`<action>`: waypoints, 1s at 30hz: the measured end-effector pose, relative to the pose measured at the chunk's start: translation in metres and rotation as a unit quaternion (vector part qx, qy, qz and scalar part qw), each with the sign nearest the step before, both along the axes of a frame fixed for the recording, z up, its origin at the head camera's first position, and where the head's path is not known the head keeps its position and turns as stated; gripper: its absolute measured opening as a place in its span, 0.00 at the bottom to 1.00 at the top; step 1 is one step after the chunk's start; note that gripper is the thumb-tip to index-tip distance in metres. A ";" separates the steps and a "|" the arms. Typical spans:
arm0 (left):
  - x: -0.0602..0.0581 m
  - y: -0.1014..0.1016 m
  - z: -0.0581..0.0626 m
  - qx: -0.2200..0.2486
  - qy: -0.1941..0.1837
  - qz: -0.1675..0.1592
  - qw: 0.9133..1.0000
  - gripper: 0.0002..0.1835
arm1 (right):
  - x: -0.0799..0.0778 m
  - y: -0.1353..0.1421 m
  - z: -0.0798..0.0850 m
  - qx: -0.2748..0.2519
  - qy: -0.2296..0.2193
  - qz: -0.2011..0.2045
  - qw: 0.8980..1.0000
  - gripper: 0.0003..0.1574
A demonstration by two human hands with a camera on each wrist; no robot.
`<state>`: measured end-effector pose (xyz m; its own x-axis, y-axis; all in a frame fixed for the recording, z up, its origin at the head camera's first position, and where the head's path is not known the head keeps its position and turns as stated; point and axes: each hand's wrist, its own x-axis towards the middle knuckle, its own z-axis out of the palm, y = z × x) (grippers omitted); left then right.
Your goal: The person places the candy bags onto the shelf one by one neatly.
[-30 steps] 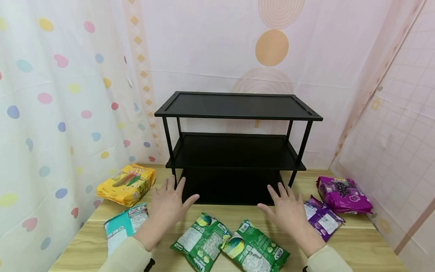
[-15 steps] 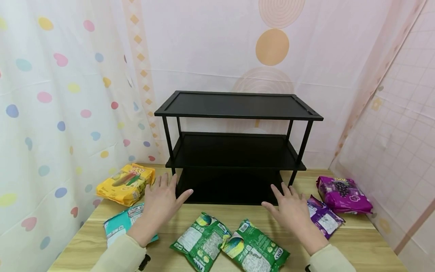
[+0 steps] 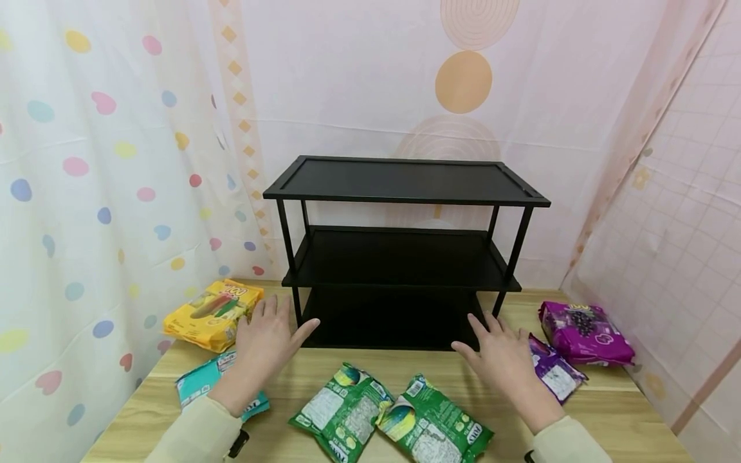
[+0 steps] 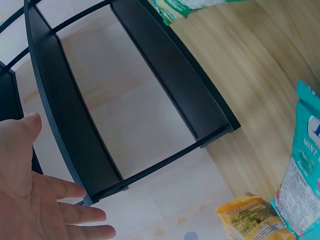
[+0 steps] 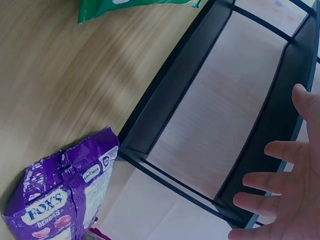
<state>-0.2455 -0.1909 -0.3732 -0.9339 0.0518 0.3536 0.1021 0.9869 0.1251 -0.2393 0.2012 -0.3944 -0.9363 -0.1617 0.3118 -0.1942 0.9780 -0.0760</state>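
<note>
My left hand (image 3: 265, 344) is held out with straight fingers above the table, holding nothing. It is nearest a yellow candy bag (image 3: 214, 315) and a teal mint candy bag (image 3: 199, 381), which the forearm partly covers. My right hand (image 3: 502, 357) is likewise spread and holds nothing. Beside it lie a small purple Fox's Berries bag (image 5: 62, 195) and a larger purple bag with grapes pictured (image 3: 585, 334). Two green candy bags (image 3: 347, 411) (image 3: 435, 421) lie touching each other between the forearms. Behind both hands stands a black three-tier shelf (image 3: 405, 180).
The shelf stands on a wooden table (image 3: 324, 360) on thin black posts. Behind it hangs a pale curtain (image 3: 359, 83), and a dotted curtain (image 3: 116, 212) borders the left side. A light grid-patterned cloth (image 3: 683, 257) borders the right.
Both hands have drifted apart: the left moved leftward, uncovering more of the teal bag, and the right moved slightly rightward, covering more of the small purple bag. The bags and shelf stay put.
</note>
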 end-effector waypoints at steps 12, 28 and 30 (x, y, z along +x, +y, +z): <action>-0.012 -0.009 0.013 0.005 -0.012 0.018 1.000 0.51 | -0.002 0.010 0.006 -0.004 -0.001 -0.004 1.000 0.43; -0.045 -0.018 0.027 0.009 0.016 0.023 1.000 0.49 | -0.006 0.019 0.009 -0.001 0.013 -0.005 1.000 0.43; -0.048 -0.020 0.029 0.007 0.020 0.026 0.999 0.47 | -0.007 0.019 0.010 0.002 0.011 -0.006 1.000 0.43</action>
<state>-0.2939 -0.2106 -0.3446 -0.9205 -0.0016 0.3907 0.0563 0.9890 0.1366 -0.2459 0.2204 -0.3845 -0.9309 -0.1519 0.3321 -0.1846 0.9804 -0.0689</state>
